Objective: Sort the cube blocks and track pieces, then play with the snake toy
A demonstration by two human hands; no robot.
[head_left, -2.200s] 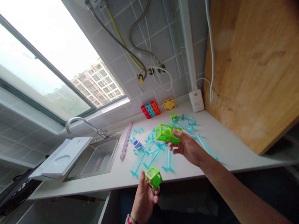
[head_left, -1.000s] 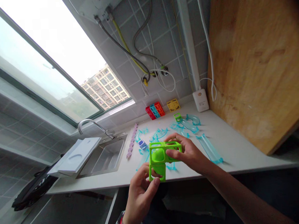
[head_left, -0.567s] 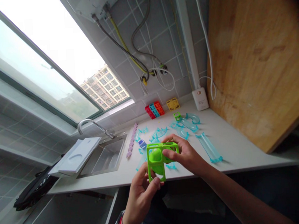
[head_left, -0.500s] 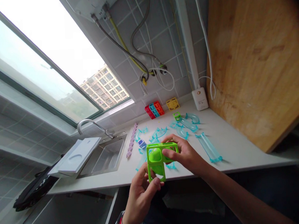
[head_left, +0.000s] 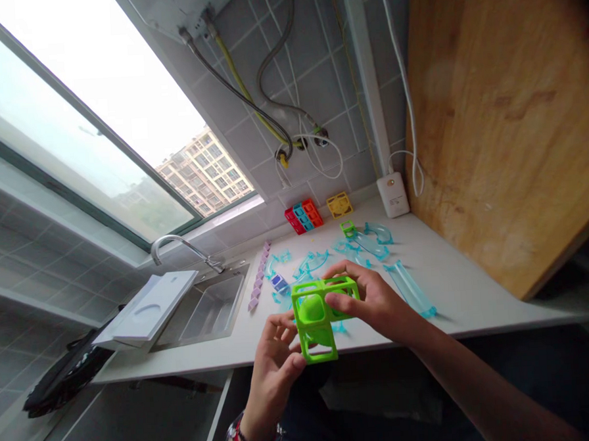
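My right hand grips a bright green L-shaped piece of joined toy cube frames, thumb on the near face and fingers over the top edge. The rounded green inside of one cube faces me. Just left of the piece is my left hand, its fingers parted and curved. The left thumb tip lies close to the lower left corner; I cannot tell whether it still touches. Behind the hands, several clear blue track pieces lie on the white counter, along with a small dark blue cube.
At the back stand red and blue cube frames and a yellow one; a small green cube lies nearer. Lilac pieces form a row beside the sink. A wooden board leans on the right.
My left hand has loosened from the green piece, its thumb backing off the lower cube. The piece has shifted slightly right and tilted in my right hand.
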